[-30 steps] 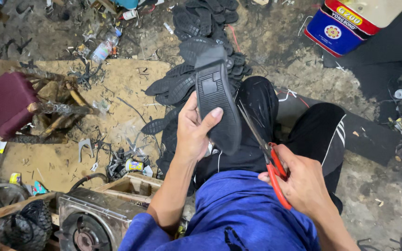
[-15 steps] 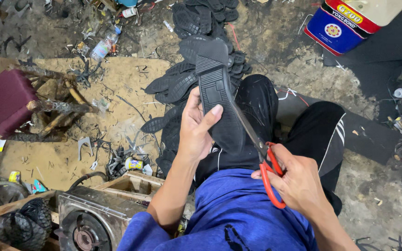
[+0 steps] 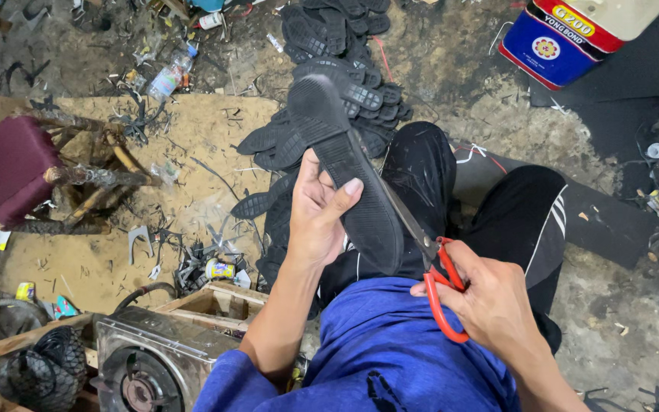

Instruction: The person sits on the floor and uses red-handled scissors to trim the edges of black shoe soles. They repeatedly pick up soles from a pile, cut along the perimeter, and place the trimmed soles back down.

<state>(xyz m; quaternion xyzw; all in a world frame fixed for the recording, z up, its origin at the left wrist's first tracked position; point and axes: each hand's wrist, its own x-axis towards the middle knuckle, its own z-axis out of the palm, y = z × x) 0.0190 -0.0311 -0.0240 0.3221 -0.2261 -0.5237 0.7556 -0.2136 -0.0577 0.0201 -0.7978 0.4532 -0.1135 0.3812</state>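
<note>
Over the lap of the seated person, the left hand (image 3: 316, 221) is wrapped around a black rubber shoe sole (image 3: 345, 164), tread side up, thumb pressed across its middle and fingers curled beneath, so the sole stands tilted away from the body with its toe end pointing up the frame. And on the other side, the right hand (image 3: 493, 309) is closed through the loops of a pair of red-handled scissors (image 3: 430, 263), blades running up along the right edge of the sole and touching it near the heel end. How far the blades are parted I cannot tell; they lie dark against the dark rubber.

Beneath all this, black trousers with white side stripes (image 3: 524, 221) cover the bent knees, and a blue shirt (image 3: 390, 351) fills the bottom of the view. Just beyond the knees sits a pile of more black soles (image 3: 329, 46), heaped on the dirty ground. Off to the left, a maroon cushioned stool (image 3: 9, 168) on rough wooden legs stands on a sheet of tan board (image 3: 192, 175) strewn with rubber trimmings. Bottom left, a small metal gas stove (image 3: 150, 366) rests in a wooden crate. Top right, a blue and red tin can (image 3: 566, 42) lies tilted, well apart from the hands.
</note>
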